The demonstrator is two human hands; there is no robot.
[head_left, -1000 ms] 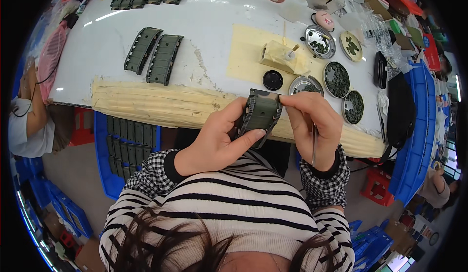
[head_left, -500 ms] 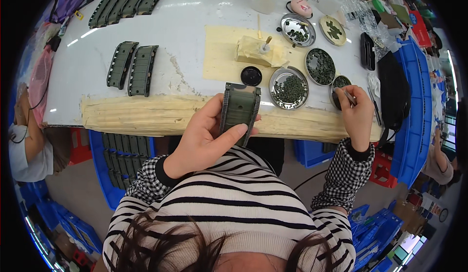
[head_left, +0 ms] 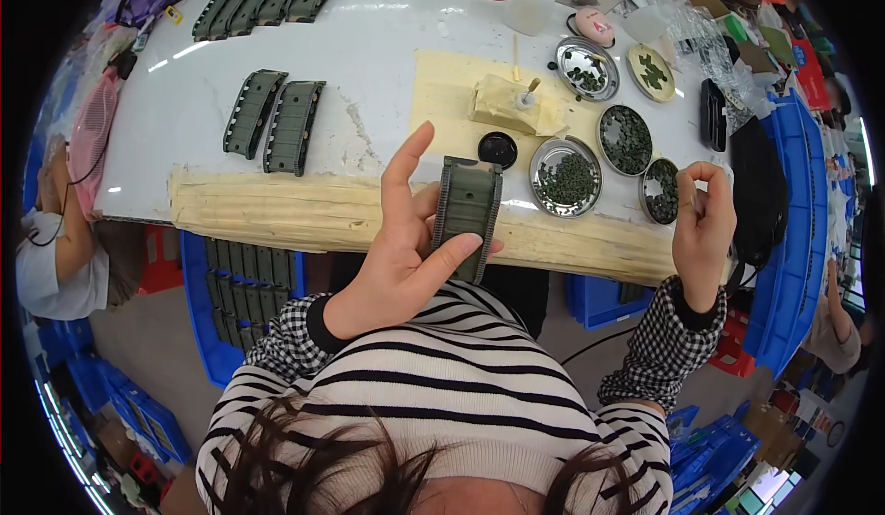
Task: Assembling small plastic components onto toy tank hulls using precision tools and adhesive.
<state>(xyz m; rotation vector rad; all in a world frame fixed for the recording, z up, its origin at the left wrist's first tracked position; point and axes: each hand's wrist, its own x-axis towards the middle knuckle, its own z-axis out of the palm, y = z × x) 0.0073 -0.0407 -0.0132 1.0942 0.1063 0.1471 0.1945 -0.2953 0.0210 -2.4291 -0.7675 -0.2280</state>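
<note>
My left hand (head_left: pixel 396 248) is closed round a dark green, ribbed, slightly curved strap-like piece (head_left: pixel 468 206) with toothed side edges and a small hole near its upper end. The thumb presses on its face, while the index finger sticks out beside it. My right hand (head_left: pixel 705 224) is pinched, just right of a small round dish of green bits (head_left: pixel 660 190). Tweezers showed in its fingers a moment ago; now the fingers hide them. Left of that dish are a steel dish of small green pieces (head_left: pixel 566 178) and another filled dish (head_left: pixel 625 139).
Two similar green pieces (head_left: pixel 293 128) lie on the left of the white table, with several more (head_left: pixel 272 0) farther back. A wrapped block (head_left: pixel 512 105) holds a small brush bottle. Padding (head_left: pixel 277 206) covers the front edge. Blue bins (head_left: pixel 207 331) stand below.
My right hand has drawn back slightly from the small dish, its fingers curling in. My left index finger has lifted off the green piece. The whole view has shifted a little.
</note>
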